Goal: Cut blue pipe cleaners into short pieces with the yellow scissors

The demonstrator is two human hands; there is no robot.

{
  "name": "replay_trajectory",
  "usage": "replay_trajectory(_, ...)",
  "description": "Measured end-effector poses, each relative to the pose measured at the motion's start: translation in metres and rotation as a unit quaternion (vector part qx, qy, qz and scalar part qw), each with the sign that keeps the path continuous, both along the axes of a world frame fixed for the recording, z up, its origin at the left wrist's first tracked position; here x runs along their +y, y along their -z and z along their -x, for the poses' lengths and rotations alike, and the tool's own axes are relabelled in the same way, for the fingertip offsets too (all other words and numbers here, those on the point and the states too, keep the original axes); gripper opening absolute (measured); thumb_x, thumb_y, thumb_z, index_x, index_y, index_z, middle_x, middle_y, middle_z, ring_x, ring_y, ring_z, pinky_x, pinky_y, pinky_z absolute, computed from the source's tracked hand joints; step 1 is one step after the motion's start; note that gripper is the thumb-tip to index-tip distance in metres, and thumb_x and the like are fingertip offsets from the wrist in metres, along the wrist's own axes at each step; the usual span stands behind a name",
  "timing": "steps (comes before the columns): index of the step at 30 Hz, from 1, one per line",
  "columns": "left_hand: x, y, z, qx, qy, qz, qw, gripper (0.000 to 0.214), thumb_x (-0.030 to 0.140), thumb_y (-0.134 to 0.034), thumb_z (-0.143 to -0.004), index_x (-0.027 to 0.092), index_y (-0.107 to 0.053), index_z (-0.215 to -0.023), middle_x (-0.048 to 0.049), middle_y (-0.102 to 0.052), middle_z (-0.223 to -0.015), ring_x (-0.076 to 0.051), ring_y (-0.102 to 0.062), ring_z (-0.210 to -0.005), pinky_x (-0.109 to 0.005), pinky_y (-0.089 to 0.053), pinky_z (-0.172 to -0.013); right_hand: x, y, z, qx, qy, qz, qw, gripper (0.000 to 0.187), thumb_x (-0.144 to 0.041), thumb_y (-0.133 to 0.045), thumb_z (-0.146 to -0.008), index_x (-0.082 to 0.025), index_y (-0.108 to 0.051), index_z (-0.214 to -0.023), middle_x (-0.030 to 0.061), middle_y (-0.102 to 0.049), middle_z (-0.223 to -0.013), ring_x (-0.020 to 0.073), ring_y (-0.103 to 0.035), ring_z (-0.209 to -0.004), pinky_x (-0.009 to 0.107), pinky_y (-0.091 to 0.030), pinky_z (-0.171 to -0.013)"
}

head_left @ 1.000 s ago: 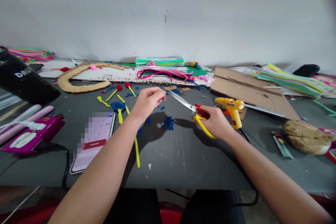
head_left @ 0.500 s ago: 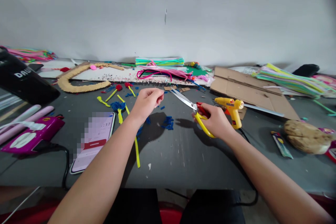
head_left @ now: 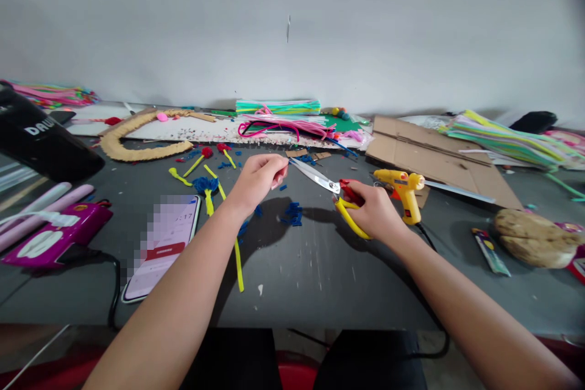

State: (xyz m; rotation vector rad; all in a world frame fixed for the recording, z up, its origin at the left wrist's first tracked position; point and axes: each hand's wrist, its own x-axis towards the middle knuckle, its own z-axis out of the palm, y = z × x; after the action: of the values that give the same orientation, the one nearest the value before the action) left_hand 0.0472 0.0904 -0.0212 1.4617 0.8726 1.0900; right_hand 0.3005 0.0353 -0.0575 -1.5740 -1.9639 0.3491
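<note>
My right hand [head_left: 372, 210] grips a pair of scissors [head_left: 320, 179] with one yellow and one red handle. Their silver blades point up and left, nearly closed, with the tips right at the fingertips of my left hand [head_left: 262, 177]. The left fingers are pinched together; a speck of blue shows by the blade tips, but what they hold is too small to make out. Below the blades lies a small pile of blue cut bits [head_left: 293, 213]. A blue fuzzy flower with a yellow stem [head_left: 205, 186] lies left of my left wrist.
A yellow glue gun [head_left: 402, 186] with a black cord stands beside my right hand. On the left are a phone [head_left: 167, 250], a purple device [head_left: 64, 231] and a black bottle [head_left: 46, 134]. Cardboard [head_left: 434, 161] and pipe-cleaner bundles [head_left: 278, 107] lie along the wall.
The scissors have moved slightly left and their blades have come closer together, the tips now at my left fingertips. My left hand has shifted a little to the right.
</note>
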Motion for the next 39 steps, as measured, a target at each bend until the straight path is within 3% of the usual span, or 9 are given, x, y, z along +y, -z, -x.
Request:
replay_trajectory(10, -0.0005, -0.0004, -0.0002, 0.004, 0.009, 0.006, 1.000, 0.035, 0.030, -0.057, -0.088, 0.018, -0.048, -0.056, 0.0019, -0.042, -0.055, -0.010, -0.038, -0.052, -0.027, -0.027, -0.051, 0.0011, 0.0030, -0.0017, -0.011, 0.006, -0.004, 1.000, 0.008, -0.025, -0.061, -0.070, -0.018, -0.058, -0.073, -0.0024, -0.049, -0.062, 0.0129, -0.037, -0.061, 0.027, -0.030, -0.058)
replay_trajectory(17, -0.0006, -0.0016, -0.0002, 0.008, 0.008, 0.006, 1.000, 0.036, 0.030, -0.056, -0.088, 0.018, -0.048, -0.056, 0.0017, -0.042, -0.055, -0.010, -0.038, -0.052, -0.027, -0.026, -0.051, 0.0015, 0.0032, -0.0025, -0.010, 0.007, 0.002, 1.000, 0.016, -0.033, -0.063, -0.076, -0.017, -0.062, -0.074, 0.0013, -0.057, -0.064, 0.0146, -0.041, -0.062, 0.028, -0.031, -0.058)
replay_trajectory(26, -0.0005, -0.0006, -0.0015, 0.001, 0.000, 0.005, 1.000, 0.035, 0.030, -0.057, -0.088, 0.018, -0.049, -0.056, 0.0015, -0.043, -0.056, -0.009, -0.037, -0.051, -0.027, -0.026, -0.050, -0.0011, -0.0011, -0.0005, 0.039, 0.022, 0.032, 0.998, 0.023, -0.034, -0.064, -0.076, -0.020, -0.048, -0.067, -0.0026, -0.048, -0.060, 0.0127, -0.039, -0.060, 0.027, -0.028, -0.055)
replay_trajectory(39, -0.0011, -0.0021, -0.0012, 0.004, 0.007, 0.003, 1.000, 0.038, 0.031, -0.056, -0.089, 0.019, -0.045, -0.054, 0.0020, -0.041, -0.055, -0.009, -0.036, -0.050, -0.027, -0.024, -0.050, -0.0011, 0.0005, 0.0013, 0.024, -0.001, 0.015, 1.000, 0.015, -0.024, -0.062, -0.071, -0.021, -0.047, -0.068, -0.0043, -0.045, -0.060, 0.0115, -0.034, -0.059, 0.026, -0.028, -0.056)
